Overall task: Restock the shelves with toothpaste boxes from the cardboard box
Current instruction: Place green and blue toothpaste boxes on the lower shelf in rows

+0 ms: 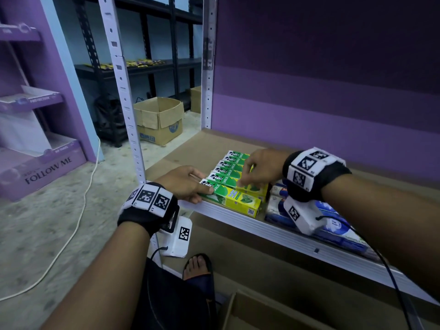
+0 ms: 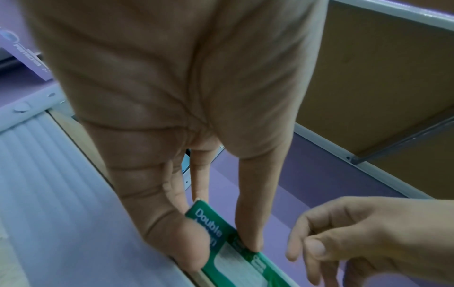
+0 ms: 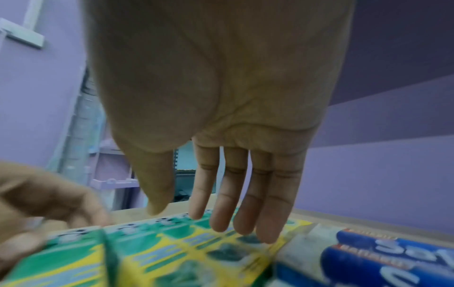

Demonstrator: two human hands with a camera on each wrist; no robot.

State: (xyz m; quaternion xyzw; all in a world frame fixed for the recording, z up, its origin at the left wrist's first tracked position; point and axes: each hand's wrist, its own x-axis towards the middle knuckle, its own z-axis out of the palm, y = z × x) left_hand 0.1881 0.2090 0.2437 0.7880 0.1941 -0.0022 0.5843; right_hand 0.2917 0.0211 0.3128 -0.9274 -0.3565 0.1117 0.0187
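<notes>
A: Task thing first. Front box [image 1: 234,200], green and yellow, lies at the shelf [image 1: 240,219] front lip, at 6 o'clock of the row [image 1: 232,166] of the same boxes running back toward 12. Looks like it's being squared into line.

B: Risk?

A: My guess: it sits right at the lip, so a push toward 6 or a loose release could tip it off the edge onto the floor. The left thumb is on the lip side, so that's what stops it. Also a hard shove toward 12 could skew the row behind, since those boxes touch each other.

B: Left grip?

A: Left hand [image 1: 184,184] pinches the front box's left end. Left wrist view shows the thumb [image 2: 176,242] on the near face and a finger on the far edge, the box end between them. Narrow, closed on the box.

B: Right?

A: Right hand [image 1: 263,169] is over the row at about 3 o'clock of the left hand. Right wrist view: fingers [image 3: 245,203] straight and together, tips down at the box tops, holding nothing. Whether they actually touch the tops, can't tell, too blurred. Head view shows them a bit more bent, but nothing is pinched.

B: Outward?

A: Blue boxes [image 1: 333,225] just beside the green row at 3 o'clock, partly under the right wrist. The carton [image 1: 250,313] at frame bottom, 6 o'clock, below the shelf; contents not visible. Another open carton [image 1: 158,120] sits on the floor, well apart at 11 o'clock.
</notes>
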